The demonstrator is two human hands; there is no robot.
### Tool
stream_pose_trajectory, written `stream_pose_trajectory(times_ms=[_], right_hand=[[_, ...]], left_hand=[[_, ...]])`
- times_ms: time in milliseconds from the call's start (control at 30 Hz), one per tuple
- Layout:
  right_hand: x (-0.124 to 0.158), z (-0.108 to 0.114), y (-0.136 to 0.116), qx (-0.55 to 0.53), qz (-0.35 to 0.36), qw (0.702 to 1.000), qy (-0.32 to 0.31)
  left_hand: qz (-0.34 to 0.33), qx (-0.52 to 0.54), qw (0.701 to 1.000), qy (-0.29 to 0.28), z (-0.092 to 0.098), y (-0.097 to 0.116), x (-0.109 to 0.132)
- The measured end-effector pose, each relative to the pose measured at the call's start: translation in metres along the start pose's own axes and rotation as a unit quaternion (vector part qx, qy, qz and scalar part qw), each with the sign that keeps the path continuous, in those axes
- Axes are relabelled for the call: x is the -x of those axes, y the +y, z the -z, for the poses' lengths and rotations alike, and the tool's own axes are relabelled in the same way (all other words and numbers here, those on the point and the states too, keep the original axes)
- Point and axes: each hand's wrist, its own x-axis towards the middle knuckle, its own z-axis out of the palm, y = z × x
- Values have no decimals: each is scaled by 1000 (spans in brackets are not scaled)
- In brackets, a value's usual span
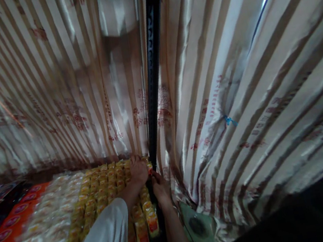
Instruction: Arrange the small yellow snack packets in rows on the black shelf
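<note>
My left hand lies over the far end of the rows of small yellow wrapped packets, its fingers stretched forward onto them. Just to its right, my right hand has its fingertips closed at a yellow-and-red packet in the far right corner, beside the black metal post. Nearer me, along the right edge, more yellow packets with red labels stand in a line. The dim light and blur hide the exact finger contact.
A black perforated post rises at the corner. Pleated printed sheeting hangs behind and to the right, with a blue tie on it. Left of the yellow packets lie clear-wrapped packets and orange packaging. A greenish surface shows low on the right.
</note>
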Motion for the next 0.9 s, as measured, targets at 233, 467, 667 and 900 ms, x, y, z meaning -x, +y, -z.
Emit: stream_pose_trajectory(times_ms=[233, 467, 667, 900], right_hand=[[2, -2, -6, 34, -17, 999, 12], [1, -4, -3, 52, -7, 999, 8], [1, -2, -3, 8, -1, 1000, 1], [2, 0, -9, -11, -31, 999, 24]], left_hand=[[25, -8, 1000, 11, 2, 6, -1], [4, 4, 1000, -13, 3, 4, -3], [11, 16, 1000, -12, 4, 6, -2], [-5, 23, 1000, 17, 14, 6, 11]])
